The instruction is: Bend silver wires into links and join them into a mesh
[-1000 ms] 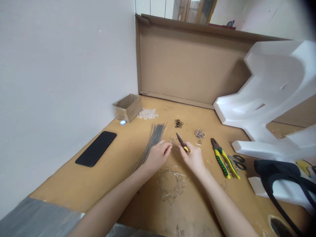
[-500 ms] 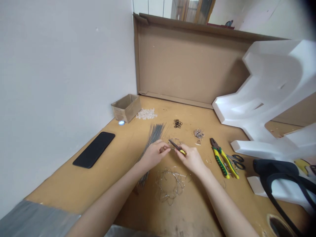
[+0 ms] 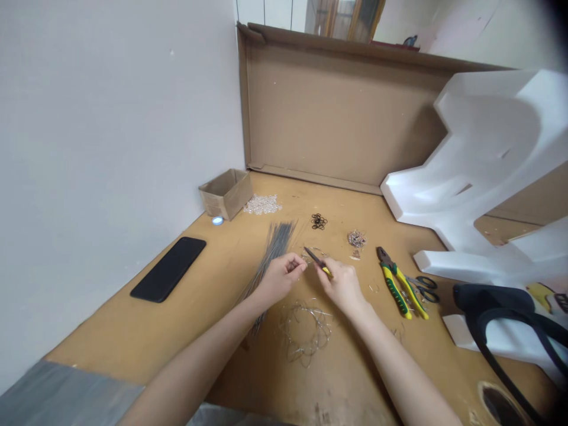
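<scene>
Two big things are standing at the back of the bench (image 3: pixel 133 331): a cardboard sheet (image 3: pixel 328 112) is leaning upright against the wall, and a white foam block (image 3: pixel 479 171) is resting to its right. Nearer the wall a black phone (image 3: pixel 168 268) is lying flat, with a small cardboard box (image 3: pixel 225 192) beyond it. Beside the left hand (image 3: pixel 277 278) a bundle of straight wires (image 3: pixel 270 254) is lying fanned out, and green-and-yellow pliers (image 3: pixel 402 283) are sitting well right of the right hand (image 3: pixel 341 287). A tangled wire ring (image 3: pixel 306 331) is lying just below both hands. The right hand's grip is closing round small yellow-handled pliers (image 3: pixel 320 263), tips pointing up and left. The left hand's fingers are pinching together near those tips; whatever thin piece they are pinching is too small to make out.
</scene>
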A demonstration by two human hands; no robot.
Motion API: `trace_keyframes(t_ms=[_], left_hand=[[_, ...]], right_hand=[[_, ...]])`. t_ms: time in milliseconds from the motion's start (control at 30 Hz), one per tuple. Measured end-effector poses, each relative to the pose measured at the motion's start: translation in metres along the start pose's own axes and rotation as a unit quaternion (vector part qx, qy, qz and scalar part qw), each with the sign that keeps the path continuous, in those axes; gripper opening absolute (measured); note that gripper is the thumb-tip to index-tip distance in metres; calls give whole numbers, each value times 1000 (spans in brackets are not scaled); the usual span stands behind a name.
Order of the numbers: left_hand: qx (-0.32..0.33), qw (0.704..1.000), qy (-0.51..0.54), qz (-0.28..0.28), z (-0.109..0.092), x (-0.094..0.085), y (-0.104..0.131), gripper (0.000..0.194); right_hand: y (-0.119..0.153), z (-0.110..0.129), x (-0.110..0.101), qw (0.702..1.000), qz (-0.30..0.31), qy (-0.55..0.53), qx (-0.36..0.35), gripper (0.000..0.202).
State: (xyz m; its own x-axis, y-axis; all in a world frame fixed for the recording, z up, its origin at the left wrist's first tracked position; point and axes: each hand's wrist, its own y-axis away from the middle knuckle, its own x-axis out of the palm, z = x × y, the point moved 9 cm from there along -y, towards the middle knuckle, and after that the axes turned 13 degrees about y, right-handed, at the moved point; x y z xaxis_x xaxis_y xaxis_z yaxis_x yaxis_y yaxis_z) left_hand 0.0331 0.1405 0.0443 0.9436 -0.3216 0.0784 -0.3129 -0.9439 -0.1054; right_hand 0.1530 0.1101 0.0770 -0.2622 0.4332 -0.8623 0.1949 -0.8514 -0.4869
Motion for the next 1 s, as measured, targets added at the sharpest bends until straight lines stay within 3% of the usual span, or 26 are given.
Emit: trace_keyframes(t_ms=[167, 300, 567, 667, 833, 1000], left_hand=[[-32, 998, 39, -32, 3, 0, 3, 17], [-18, 997, 50, -53, 1, -1, 4, 16], [-1, 996, 72, -57, 3, -6, 2, 18], [-20, 996, 77, -42, 7, -8, -1, 20], [-40, 996, 84, -12, 10, -11, -6, 24], [-40, 997, 69, 9, 10, -9, -5, 25]], right_hand=[[1, -3, -6, 999, -37, -8, 39, 22], [0, -4, -10, 996, -47, -26, 65, 23], [-1, -14, -1, 972, 35, -184, 144, 23], [-1, -19, 10, 935, 95, -297, 172, 22], [4, -16, 30, 807, 250, -497, 198, 28], [5, -18, 29, 793, 265, -512, 194, 27]])
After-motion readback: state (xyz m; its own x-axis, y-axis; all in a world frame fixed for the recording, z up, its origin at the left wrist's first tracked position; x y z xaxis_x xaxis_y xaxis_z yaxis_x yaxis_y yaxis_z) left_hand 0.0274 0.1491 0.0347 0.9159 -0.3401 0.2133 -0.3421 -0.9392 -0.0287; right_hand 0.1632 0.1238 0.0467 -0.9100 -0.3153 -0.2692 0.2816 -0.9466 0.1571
